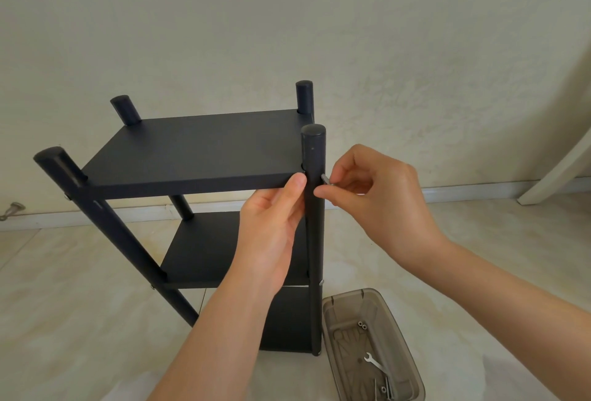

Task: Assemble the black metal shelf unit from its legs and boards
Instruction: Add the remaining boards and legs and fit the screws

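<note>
The black shelf unit stands upright on the floor, with its top board, a middle board and a lower board between round black legs. At the near right leg, my left hand holds the leg and the corner of the top board, thumb pressed on the board's edge. My right hand pinches a small silver bolt against the leg's right side at top-board height. Other silver bolt heads show lower on that leg and on the near left leg.
A translucent brown plastic tray sits on the floor right of the shelf, holding a small wrench, nuts and other metal tools. A wall with a white skirting runs behind. A white slanted furniture leg stands at far right.
</note>
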`<action>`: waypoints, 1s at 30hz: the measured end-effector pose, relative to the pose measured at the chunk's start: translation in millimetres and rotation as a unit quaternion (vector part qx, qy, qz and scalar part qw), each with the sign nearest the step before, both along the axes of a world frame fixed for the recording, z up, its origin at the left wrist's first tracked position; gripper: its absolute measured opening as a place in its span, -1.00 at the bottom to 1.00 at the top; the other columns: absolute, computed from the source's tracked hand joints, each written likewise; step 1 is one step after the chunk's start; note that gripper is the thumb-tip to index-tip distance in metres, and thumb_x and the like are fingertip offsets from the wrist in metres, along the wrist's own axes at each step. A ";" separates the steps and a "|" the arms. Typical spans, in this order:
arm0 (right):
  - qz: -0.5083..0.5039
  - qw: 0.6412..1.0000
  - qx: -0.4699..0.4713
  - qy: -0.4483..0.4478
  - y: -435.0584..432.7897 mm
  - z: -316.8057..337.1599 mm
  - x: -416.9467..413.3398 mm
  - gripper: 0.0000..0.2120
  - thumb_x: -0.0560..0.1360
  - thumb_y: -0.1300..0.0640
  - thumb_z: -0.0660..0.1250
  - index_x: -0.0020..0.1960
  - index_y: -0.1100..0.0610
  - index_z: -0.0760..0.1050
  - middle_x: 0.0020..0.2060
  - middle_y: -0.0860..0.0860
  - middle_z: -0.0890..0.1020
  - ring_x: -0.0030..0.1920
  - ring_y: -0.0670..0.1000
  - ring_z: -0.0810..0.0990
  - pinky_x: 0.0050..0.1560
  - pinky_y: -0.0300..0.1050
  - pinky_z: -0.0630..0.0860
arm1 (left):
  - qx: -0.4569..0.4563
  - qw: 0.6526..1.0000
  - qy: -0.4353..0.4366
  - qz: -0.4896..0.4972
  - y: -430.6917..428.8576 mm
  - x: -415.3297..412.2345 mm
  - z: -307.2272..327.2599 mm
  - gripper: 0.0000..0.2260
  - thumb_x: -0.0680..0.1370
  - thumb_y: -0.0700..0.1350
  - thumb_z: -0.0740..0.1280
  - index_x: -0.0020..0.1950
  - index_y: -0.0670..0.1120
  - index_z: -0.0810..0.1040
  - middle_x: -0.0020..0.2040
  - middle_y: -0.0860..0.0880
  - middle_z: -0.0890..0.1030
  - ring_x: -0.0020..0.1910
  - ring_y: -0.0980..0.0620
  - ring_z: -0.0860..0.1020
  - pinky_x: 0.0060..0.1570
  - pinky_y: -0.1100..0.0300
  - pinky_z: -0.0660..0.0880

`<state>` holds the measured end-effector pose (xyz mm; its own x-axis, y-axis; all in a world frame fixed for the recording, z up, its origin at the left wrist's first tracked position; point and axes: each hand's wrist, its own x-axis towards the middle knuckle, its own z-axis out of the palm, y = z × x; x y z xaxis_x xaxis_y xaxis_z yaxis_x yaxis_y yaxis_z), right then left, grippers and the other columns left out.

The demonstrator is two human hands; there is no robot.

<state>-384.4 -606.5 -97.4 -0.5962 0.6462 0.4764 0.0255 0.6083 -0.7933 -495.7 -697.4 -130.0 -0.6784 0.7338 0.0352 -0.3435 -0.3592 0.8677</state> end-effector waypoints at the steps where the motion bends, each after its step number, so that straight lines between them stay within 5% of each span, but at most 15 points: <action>1: 0.002 1.000 0.002 -0.001 -0.3 0.3 -0.1 -0.74 0.39 0.10 0.56 -0.26 -0.08 0.48 -0.34 -0.13 0.63 -0.27 -0.12 0.64 -0.21 -0.35 0.54 | 0.001 1.000 0.001 -0.001 0.1 -0.2 0.0 -0.74 0.46 -0.07 0.40 0.09 -0.16 0.63 0.07 -0.10 0.72 0.12 -0.02 0.68 0.12 0.18 0.61; 14: 0.040 0.995 -0.088 -0.006 3.2 7.9 0.6 -0.86 0.43 0.16 0.50 -0.21 0.05 0.55 -0.40 -0.04 0.69 -0.35 -0.11 0.66 -0.34 -0.47 0.41 | -0.009 1.000 0.013 -0.007 -0.5 -0.4 -1.0 -0.67 0.48 -0.05 0.39 0.16 -0.22 0.60 0.11 -0.15 0.70 0.15 -0.07 0.67 0.26 0.05 0.55; 30: 0.001 0.998 -0.026 -0.055 3.9 11.1 0.4 -0.82 0.38 0.02 0.55 -0.22 -0.02 0.54 -0.38 -0.09 0.67 -0.36 -0.15 0.64 -0.32 -0.39 0.49 | -0.020 1.000 0.014 0.007 -0.2 -0.7 -2.5 -0.70 0.43 -0.01 0.41 0.08 -0.15 0.63 0.04 -0.09 0.73 0.10 -0.03 0.69 0.09 0.18 0.62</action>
<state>-384.1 -602.5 -86.4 -0.6442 0.6670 0.3744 0.1121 0.5666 -0.8163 -496.3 -697.7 -132.4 -0.6884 0.7248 0.0261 -0.3129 -0.3293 0.8909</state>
